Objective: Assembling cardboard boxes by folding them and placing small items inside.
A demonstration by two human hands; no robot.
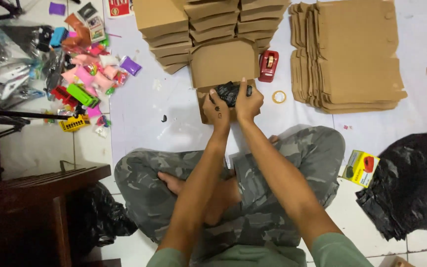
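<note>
A: Black plastic-wrapped bundle (230, 92) sits in the open cardboard box (223, 66); left hand (216, 105) and right hand (247, 101) clamp it.

B: Step: packing. Next move calls for seating it, closing the flap.

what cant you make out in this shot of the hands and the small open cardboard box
Head view only:
- Inside of the small open cardboard box: covered by both hands and the crinkled black plastic bundle.
- What the bundle wraps: hidden by its own plastic.
- Left hand and right hand fingertips: buried in the bundle.
- Heap of small colourful packets: too small and jumbled to tell apart.
- Large black plastic bag: cut off by the right edge.
</note>
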